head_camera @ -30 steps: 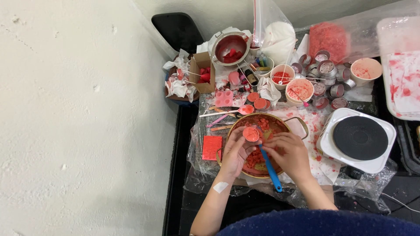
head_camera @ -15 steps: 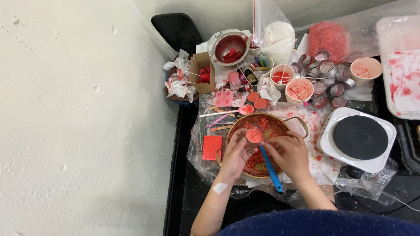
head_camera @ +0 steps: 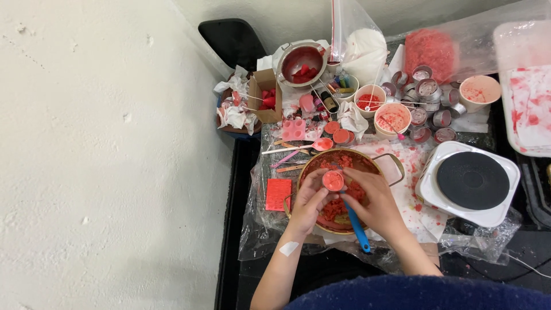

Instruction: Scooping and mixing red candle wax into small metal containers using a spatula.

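Note:
My left hand (head_camera: 307, 201) holds a small round tin of pink-red wax (head_camera: 333, 181) over a metal pan (head_camera: 373, 161) full of red wax chunks. My right hand (head_camera: 376, 201) grips a blue-handled tool (head_camera: 357, 227) whose tip meets the small tin. A white plaster sits on my left forearm (head_camera: 288, 248). Both hands hover above the pan's middle.
A white hot plate with a black disc (head_camera: 472, 181) stands right of the pan. Behind are several small tins (head_camera: 427, 92), cups of red wax (head_camera: 393, 117), a metal strainer pot (head_camera: 301, 60), plastic bags, a red square mould (head_camera: 279, 194) and a cardboard box (head_camera: 264, 95). A white wall fills the left.

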